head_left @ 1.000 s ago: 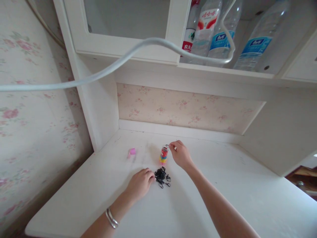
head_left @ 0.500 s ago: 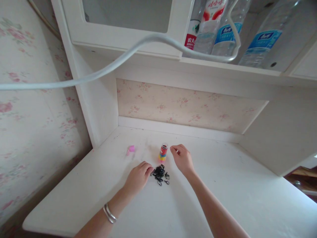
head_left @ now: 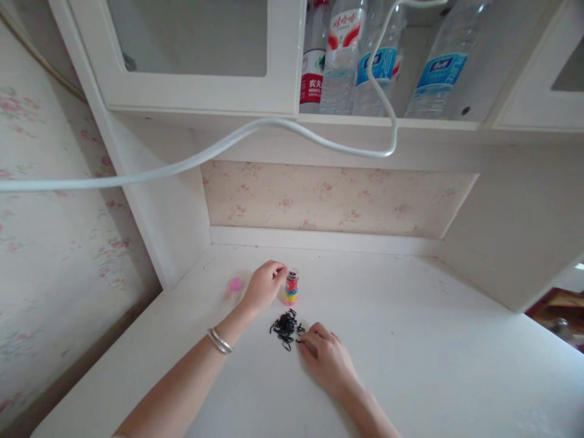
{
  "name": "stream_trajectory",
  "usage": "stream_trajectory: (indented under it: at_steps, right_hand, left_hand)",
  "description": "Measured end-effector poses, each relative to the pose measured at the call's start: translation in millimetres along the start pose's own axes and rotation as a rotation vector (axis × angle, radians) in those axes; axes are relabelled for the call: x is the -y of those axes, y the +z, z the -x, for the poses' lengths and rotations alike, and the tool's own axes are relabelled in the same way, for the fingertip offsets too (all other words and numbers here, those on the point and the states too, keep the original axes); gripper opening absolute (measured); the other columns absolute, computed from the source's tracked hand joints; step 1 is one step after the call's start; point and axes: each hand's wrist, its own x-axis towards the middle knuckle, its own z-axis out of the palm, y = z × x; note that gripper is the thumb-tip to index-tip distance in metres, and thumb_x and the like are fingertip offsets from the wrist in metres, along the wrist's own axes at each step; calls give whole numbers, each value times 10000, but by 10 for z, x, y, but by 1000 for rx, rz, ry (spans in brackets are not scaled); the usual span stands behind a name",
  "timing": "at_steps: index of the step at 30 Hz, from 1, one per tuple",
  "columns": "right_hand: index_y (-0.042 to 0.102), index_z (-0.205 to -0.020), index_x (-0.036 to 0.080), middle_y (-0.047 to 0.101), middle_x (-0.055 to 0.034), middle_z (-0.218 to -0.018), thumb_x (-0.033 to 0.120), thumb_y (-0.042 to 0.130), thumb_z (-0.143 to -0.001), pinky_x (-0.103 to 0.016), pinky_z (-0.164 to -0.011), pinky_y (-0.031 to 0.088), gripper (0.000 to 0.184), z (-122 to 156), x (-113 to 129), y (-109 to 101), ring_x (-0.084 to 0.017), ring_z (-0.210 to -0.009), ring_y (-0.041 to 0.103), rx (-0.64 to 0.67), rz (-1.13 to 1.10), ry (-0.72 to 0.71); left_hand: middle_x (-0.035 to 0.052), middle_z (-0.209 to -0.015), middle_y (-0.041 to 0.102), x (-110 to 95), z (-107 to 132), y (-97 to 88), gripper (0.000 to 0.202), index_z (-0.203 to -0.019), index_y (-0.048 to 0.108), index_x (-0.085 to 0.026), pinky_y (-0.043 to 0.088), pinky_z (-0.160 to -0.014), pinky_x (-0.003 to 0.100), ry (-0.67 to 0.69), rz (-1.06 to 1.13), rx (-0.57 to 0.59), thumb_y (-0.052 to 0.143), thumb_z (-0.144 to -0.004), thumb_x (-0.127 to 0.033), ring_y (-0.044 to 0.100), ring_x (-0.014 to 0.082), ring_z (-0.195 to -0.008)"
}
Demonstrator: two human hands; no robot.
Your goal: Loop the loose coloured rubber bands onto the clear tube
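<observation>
A small clear jar [head_left: 291, 287] with colourful bands inside stands upright on the white desk [head_left: 410, 347]. A heap of small black hair bands [head_left: 285, 326] lies just in front of it. My left hand [head_left: 264, 285], with a silver bracelet on the wrist, is raised beside the jar's top with its fingertips pinched together; what they hold is too small to see. My right hand [head_left: 325, 359] rests on the desk at the right edge of the black heap, fingers curled onto the bands.
A small pink lid [head_left: 233, 286] lies left of the jar. A white cable [head_left: 255, 131] hangs across the view. Several plastic bottles [head_left: 347, 55] stand on the shelf above, beside a cabinet door [head_left: 191, 55]. Floral wallpaper covers the left wall.
My left hand rose from the black heap to the jar's top. My right hand dropped from the jar down to the heap. The camera shifted right and up.
</observation>
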Motion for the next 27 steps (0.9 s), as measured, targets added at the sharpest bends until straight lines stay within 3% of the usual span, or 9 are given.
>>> stream_trajectory:
  at_steps: [5,14,23,27]
  right_hand:
    - [683,-818,284,623,-12,-881,275,415,-896,-245,-718,392,279,19,-14,-12,-128,-734,581,-22,52,-50]
    - [680,-867,278,611,-23,-914,290,476,-851,-252,-729,404,204,43,-10,-8,-137,-744,580,-38,49,-6]
    - [690,-803,256,605,-28,-874,250,466,-832,-238,-723,430,226,43,-26,-7,-134,-752,589,-41,-19,12]
    - [693,-807,254,602,-28,-860,287,425,-866,-228,-681,431,277,41,-28,-15,-127,-722,581,-59,-90,16]
  left_hand:
    - [32,-899,654,-12,-195,77,235,-854,661,-195,433,-795,262,92,-185,47,453,-870,-304,584,151,-852]
    - [12,-883,636,-34,-207,62,259,-833,712,-254,440,-762,237,122,-266,185,466,-864,-327,584,131,-784]
    - [29,-945,654,27,-246,25,245,-903,696,-223,464,-802,250,119,-188,193,468,-851,-295,578,155,-888]
    - [35,-966,644,82,-113,-29,279,-948,671,-212,459,-806,248,104,-140,107,419,-883,-313,583,153,-904]
